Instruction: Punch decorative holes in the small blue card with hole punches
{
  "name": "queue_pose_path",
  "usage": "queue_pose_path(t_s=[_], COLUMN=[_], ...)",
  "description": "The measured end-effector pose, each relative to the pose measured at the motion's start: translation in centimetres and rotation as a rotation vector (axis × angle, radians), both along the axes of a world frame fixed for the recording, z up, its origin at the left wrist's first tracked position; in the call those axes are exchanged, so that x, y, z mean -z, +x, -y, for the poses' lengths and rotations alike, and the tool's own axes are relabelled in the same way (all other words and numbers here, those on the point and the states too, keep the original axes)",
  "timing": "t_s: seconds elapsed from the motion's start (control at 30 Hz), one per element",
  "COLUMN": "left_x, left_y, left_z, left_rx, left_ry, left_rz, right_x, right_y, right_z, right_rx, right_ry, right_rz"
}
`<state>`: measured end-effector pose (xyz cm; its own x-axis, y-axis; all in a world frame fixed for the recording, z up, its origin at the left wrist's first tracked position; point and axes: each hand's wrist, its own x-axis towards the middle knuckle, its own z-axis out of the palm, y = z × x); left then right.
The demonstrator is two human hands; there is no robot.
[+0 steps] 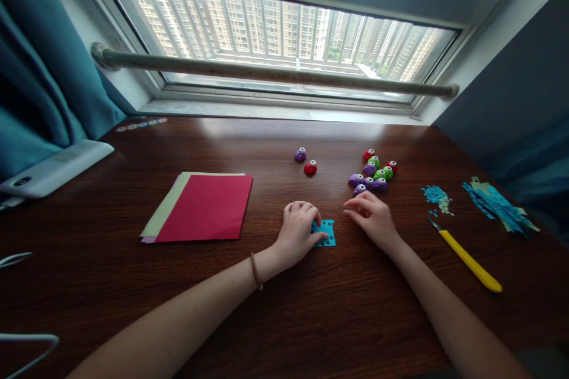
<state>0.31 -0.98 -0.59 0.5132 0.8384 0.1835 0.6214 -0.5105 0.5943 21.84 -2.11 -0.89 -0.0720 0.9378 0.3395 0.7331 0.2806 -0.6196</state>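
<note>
My left hand (pixel 299 230) rests on a small blue paper piece (pixel 327 233) with punched star holes, its fingers curled over the paper's left part and pressing it to the dark wooden table (pixel 284 314). My right hand (pixel 371 217) hovers just to the right of the paper, fingers loosely bent, holding nothing. A cluster of small purple, green and red craft punches (pixel 374 174) lies right behind the right hand. Two more punches, one purple (pixel 300 154) and one red (pixel 310 168), sit apart farther left.
A stack of coloured paper sheets with red on top (pixel 202 207) lies to the left. A yellow-handled craft knife (pixel 469 259), blue confetti (pixel 438 197) and blue paper strips (pixel 500 206) are at the right. A white device (pixel 56 167) and teal curtain (pixel 40 71) are far left.
</note>
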Motion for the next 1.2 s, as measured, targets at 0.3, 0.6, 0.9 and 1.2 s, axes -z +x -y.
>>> queue_pose_path(t_s=[0.3, 0.6, 0.9, 1.2], left_x=[0.1, 0.1, 0.0, -1.0], left_y=[0.0, 0.0, 0.1, -0.3], left_z=[-0.1, 0.0, -0.1, 1.2], left_rx=[-0.005, -0.016, -0.039, -0.151], left_ry=[-0.015, -0.021, -0.016, -0.002], left_rz=[-0.004, 0.021, 0.055, 0.696], right_x=[0.3, -0.3, -0.3, -0.6], right_y=[-2.0, -2.0, -1.2, -1.6], right_z=[0.6, 0.9, 0.7, 0.8], right_rx=[-0.152, -0.204, -0.183, -0.255], right_ry=[-0.16, -0.139, -0.21, -0.189], right_rz=[-0.019, 0.127, -0.03, 0.054])
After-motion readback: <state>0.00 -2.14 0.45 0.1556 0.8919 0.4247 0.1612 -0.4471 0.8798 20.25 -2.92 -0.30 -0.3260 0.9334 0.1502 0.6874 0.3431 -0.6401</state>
